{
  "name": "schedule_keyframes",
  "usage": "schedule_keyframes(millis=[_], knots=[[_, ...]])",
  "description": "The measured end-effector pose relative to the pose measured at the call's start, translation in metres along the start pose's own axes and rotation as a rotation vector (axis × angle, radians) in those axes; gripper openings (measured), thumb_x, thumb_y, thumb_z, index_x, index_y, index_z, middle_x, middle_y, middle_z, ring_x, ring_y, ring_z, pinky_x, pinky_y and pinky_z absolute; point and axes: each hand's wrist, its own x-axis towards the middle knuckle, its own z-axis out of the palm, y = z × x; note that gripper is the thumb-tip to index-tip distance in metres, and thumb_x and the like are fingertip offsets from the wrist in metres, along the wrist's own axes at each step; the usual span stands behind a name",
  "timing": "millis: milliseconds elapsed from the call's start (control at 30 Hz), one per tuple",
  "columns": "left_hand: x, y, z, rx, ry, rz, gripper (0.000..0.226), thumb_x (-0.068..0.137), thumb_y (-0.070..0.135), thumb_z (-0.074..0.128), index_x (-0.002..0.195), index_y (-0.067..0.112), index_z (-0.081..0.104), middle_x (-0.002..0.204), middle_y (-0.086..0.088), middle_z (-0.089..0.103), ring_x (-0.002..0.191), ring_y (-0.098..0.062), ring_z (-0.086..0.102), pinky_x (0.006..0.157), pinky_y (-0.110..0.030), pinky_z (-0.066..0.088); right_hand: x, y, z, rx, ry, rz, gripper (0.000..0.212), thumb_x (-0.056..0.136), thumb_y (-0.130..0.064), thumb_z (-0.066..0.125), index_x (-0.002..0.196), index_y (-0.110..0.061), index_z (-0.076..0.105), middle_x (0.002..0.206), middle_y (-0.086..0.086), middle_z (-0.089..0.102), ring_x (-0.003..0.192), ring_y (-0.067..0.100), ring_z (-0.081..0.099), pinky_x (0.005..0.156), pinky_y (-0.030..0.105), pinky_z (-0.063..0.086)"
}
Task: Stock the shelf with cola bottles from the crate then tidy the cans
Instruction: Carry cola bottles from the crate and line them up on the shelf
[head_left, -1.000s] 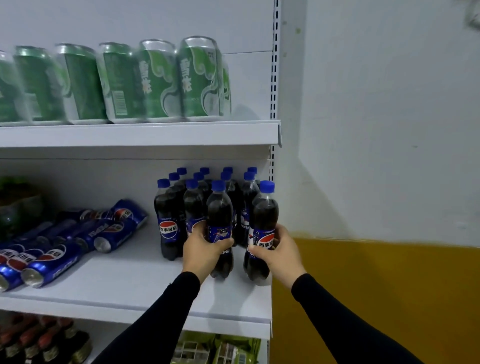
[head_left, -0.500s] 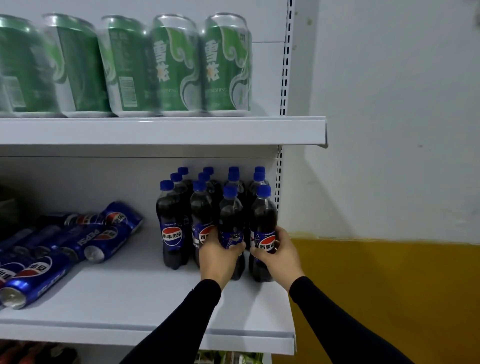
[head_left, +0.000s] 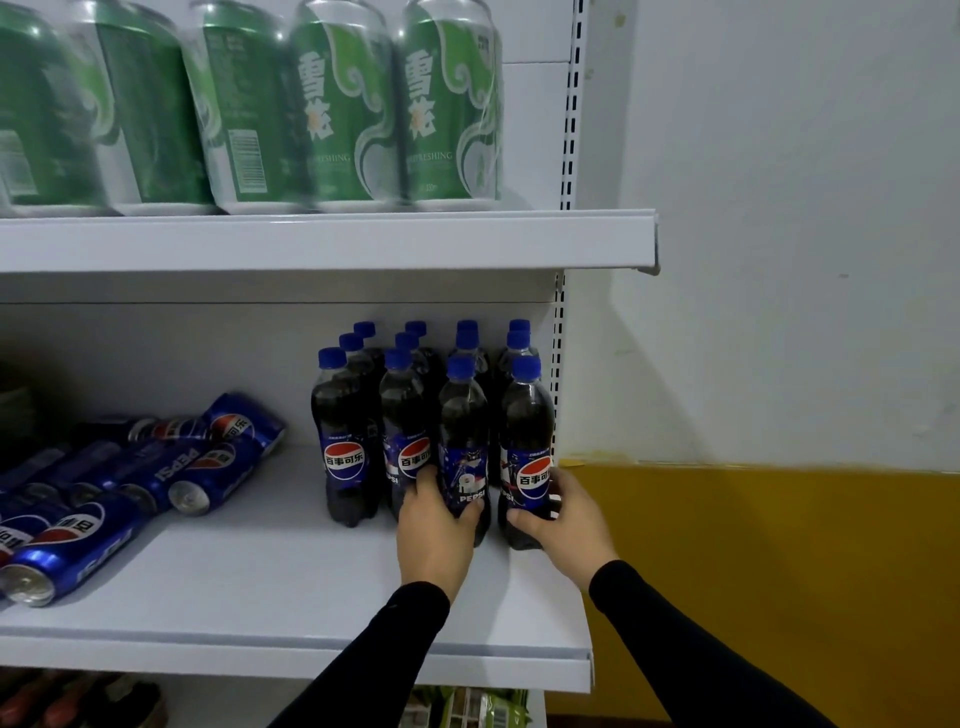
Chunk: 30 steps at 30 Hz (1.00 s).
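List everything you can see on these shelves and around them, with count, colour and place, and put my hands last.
Cola bottles: about twelve, dark with blue caps, standing in rows at the right end of the middle shelf.
Cola cans: several, blue, lying on their sides at the left of the middle shelf.
Green cans: at least five, upright on the top shelf.
Wall: white above, yellow below, right of the shelves.
Left hand: grips a front-row bottle.
Right hand: grips the rightmost front bottle.

We see the green cans at 11 o'clock smeared by blur, tops cut by the frame. The blue cola cans at 9 o'clock run off the edge. Rear cola bottles show only caps. Goods below the shelf stay indistinct.
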Motion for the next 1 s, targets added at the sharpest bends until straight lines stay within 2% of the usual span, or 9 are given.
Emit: schedule_keyframes(millis=[100,233,400,533,667,733,900,1000], knots=[[0.004,-0.001,0.005,0.035,0.017,0.008,0.051,0.081,0.024,0.075,0.126,0.017,0.051,0.119,-0.007,0.062,0.109,-0.028,0.059,0.089,-0.041,0.052,0.005,0.001,0.004,0.035,0.022,0.008,0.057,0.080,-0.021,0.078,0.129,-0.025,0.049,0.110,-0.012,0.057,0.102,0.010,0.056,0.081,0.019,0.047],[0.010,0.002,0.012,0.073,0.027,0.002,0.052,0.085,0.022,0.072,0.131,0.013,0.050,0.124,-0.010,0.061,0.112,-0.030,0.059,0.088,-0.036,0.050,0.013,0.001,0.009,0.080,0.027,0.018,0.050,0.081,-0.018,0.077,0.120,-0.032,0.048,0.104,-0.014,0.058,0.098,0.010,0.058,0.071,0.013,0.045],[0.021,-0.002,0.019,0.079,0.042,0.039,0.050,0.084,0.020,0.073,0.129,0.008,0.053,0.122,-0.012,0.065,0.112,-0.030,0.061,0.087,-0.035,0.051,0.024,0.001,0.011,0.068,0.024,0.021,0.047,0.083,-0.017,0.076,0.114,-0.036,0.047,0.099,-0.022,0.056,0.092,0.001,0.056,0.072,0.011,0.043],[0.026,-0.005,0.023,0.087,0.057,0.055,0.051,0.083,0.020,0.074,0.129,0.006,0.054,0.121,-0.012,0.066,0.113,-0.029,0.062,0.090,-0.036,0.052,0.029,0.002,0.013,0.068,0.025,0.039,0.047,0.083,-0.016,0.075,0.113,-0.037,0.045,0.096,-0.027,0.054,0.091,0.000,0.055,0.079,0.018,0.044],[0.026,-0.006,0.025,0.095,0.054,0.049,0.054,0.083,0.022,0.075,0.130,0.007,0.053,0.121,-0.012,0.065,0.113,-0.029,0.061,0.089,-0.037,0.053,0.031,0.003,0.013,0.061,0.016,0.043,0.047,0.083,-0.017,0.075,0.111,-0.039,0.045,0.097,-0.028,0.054,0.091,-0.003,0.055,0.079,0.017,0.043],[0.026,-0.005,0.024,0.094,0.046,0.047,0.055,0.083,0.022,0.074,0.131,0.007,0.052,0.121,-0.012,0.064,0.112,-0.029,0.061,0.089,-0.036,0.053,0.031,0.004,0.013,0.062,0.013,0.050,0.047,0.083,-0.019,0.076,0.115,-0.037,0.047,0.099,-0.025,0.056,0.092,-0.001,0.056,0.079,0.017,0.044],[0.025,-0.004,0.017,0.101,0.028,0.056,0.052,0.083,0.023,0.073,0.129,0.008,0.053,0.119,-0.011,0.066,0.110,-0.028,0.063,0.089,-0.037,0.053,0.030,0.004,0.013,0.073,-0.020,0.121,0.052,0.082,-0.027,0.076,0.128,-0.026,0.051,0.116,-0.008,0.062,0.101,0.012,0.058,0.090,0.030,0.050],[0.024,0.001,0.006,0.080,0.045,0.068,0.046,0.083,0.022,0.071,0.125,0.011,0.055,0.111,-0.009,0.068,0.099,-0.028,0.065,0.080,-0.036,0.054,0.026,0.001,0.010,0.048,-0.029,0.109,0.054,0.081,-0.032,0.077,0.129,-0.027,0.052,0.123,-0.005,0.062,0.101,0.012,0.058,0.087,0.028,0.047]])
